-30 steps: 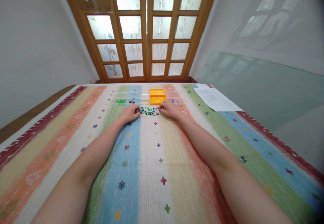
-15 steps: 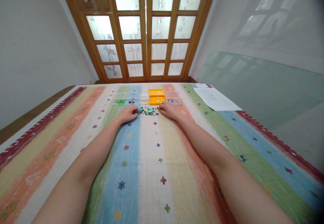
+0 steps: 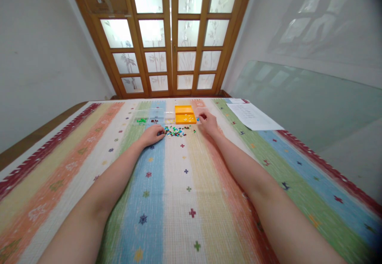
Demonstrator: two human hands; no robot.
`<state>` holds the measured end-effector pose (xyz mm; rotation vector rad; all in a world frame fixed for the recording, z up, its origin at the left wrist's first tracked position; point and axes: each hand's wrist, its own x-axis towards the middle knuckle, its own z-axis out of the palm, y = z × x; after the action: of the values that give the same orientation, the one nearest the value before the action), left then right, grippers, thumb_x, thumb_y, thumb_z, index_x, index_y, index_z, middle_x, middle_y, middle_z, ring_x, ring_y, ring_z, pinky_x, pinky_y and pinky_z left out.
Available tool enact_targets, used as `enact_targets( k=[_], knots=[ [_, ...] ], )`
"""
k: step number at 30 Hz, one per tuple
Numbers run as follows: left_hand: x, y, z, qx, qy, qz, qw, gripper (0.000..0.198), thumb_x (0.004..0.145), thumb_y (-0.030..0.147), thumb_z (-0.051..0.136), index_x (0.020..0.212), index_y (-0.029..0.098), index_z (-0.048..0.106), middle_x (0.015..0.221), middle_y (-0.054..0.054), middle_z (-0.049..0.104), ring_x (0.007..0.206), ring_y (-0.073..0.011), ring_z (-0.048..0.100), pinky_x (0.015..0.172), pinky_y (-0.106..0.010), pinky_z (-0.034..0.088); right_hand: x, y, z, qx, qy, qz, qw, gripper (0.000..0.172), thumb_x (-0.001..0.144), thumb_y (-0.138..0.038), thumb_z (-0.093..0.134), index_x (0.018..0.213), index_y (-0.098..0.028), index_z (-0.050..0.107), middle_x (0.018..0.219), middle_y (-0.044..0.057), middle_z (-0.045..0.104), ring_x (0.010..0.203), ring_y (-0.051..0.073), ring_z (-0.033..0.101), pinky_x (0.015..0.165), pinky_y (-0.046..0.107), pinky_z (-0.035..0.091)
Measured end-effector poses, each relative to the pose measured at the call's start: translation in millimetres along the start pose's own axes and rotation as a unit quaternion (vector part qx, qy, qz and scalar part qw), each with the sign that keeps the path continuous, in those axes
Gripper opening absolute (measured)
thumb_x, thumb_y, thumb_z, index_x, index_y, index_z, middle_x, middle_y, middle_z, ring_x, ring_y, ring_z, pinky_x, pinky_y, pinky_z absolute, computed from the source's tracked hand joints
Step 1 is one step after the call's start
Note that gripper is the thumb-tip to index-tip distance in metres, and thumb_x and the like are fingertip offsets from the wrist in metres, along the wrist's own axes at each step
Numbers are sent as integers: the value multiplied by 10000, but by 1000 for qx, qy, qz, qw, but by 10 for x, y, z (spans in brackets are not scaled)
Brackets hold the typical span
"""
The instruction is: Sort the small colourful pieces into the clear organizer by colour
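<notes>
A loose pile of tiny coloured pieces (image 3: 175, 131), blue, green, dark brown and white, lies on the tablecloth. My left hand (image 3: 153, 135) rests at its left edge, fingers curled together; whatever they hold is hidden. Over the clear box (image 3: 201, 109) on the right is my right hand (image 3: 209, 123), fingertips pinched, their contents too small to make out. That hand covers most of the box, leaving a bit of blue visible. An open orange box (image 3: 184, 109) with a few pale pieces stands between the clear boxes, just behind the pile.
Left of the orange box, clear containers hold green pieces (image 3: 141, 120), dark brown pieces (image 3: 154, 121) and some yellow pieces (image 3: 170, 121). A printed paper sheet (image 3: 253, 116) lies at the right. The striped tablecloth (image 3: 176, 196) covers the table; wooden glazed doors (image 3: 171, 57) stand beyond it.
My right hand has moved from the pile's right edge to the right and slightly away, over the clear box. My left hand has stayed almost still beside the pile.
</notes>
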<state>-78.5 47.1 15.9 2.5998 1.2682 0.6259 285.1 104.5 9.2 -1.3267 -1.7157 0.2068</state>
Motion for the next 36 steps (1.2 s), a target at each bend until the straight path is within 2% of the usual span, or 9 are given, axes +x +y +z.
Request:
enact_targets(
  k=[4,7,11,17,22,27,30,33,36],
  knots=[
    [3,11,11,-6,4,-22,1000,168,917,320,595,943,225,732,962,-62,728,902,-235,660,841,-354,506,34,122,-60,5,34,44,998,258,894,-274,522,985,-172,741,970,102,775,868,241,663,811,342,515],
    [3,0,25,-17,22,-55,998,173,917,323,585,959,227,722,925,-53,737,847,-223,662,807,-345,498,29,170,-77,-19,34,59,997,286,898,-268,528,1038,-161,754,1003,119,779,874,249,665,822,348,517],
    [1,-29,27,-25,62,-87,994,166,918,329,583,967,224,702,893,-43,737,812,-216,659,773,-337,484,19,199,-55,-45,22,53,997,317,903,-256,524,1091,-161,760,1046,126,776,913,260,670,851,360,510],
    [1,-124,13,-77,127,-121,982,136,916,290,564,994,227,656,930,-30,724,777,-194,624,763,-325,475,6,166,-4,-40,3,32,999,299,900,-249,519,1064,-171,757,1020,113,772,912,259,668,851,363,501],
    [5,-345,-2,-163,213,-180,946,143,932,300,539,1022,222,619,940,-28,681,737,-177,596,740,-308,493,-19,102,23,-33,-5,6,999,267,917,-244,516,1037,-187,747,1028,99,766,907,245,658,852,355,498],
    [-18,-644,-39,-234,294,-263,888,158,896,264,536,1034,216,594,893,-4,623,598,-130,536,616,-259,455,-61,26,67,-39,-26,-23,999,269,922,-226,515,1037,-207,757,1041,85,768,961,241,655,898,360,509],
    [-34,-791,-51,-274,336,-281,856,151,878,271,549,1007,207,593,841,10,598,557,-115,507,547,-229,415,-99,-52,97,-52,-60,-47,996,256,933,-220,538,1045,-207,769,1077,85,774,991,235,666,930,358,505],
    [-54,-873,-59,-294,376,-300,826,169,881,282,548,1014,193,601,876,-2,635,540,-97,497,511,-206,389,-136,-131,129,-66,-91,-74,991,243,944,-214,563,1062,-197,775,1085,93,778,1001,237,677,943,357,500],
    [-77,-883,-68,-305,383,-315,813,249,911,281,510,1112,175,613,990,-39,707,505,-78,475,485,-199,370,-162,-183,146,-68,-109,-102,986,237,954,-209,567,1062,-190,778,1090,99,779,1023,243,677,956,362,496]
  ],
)
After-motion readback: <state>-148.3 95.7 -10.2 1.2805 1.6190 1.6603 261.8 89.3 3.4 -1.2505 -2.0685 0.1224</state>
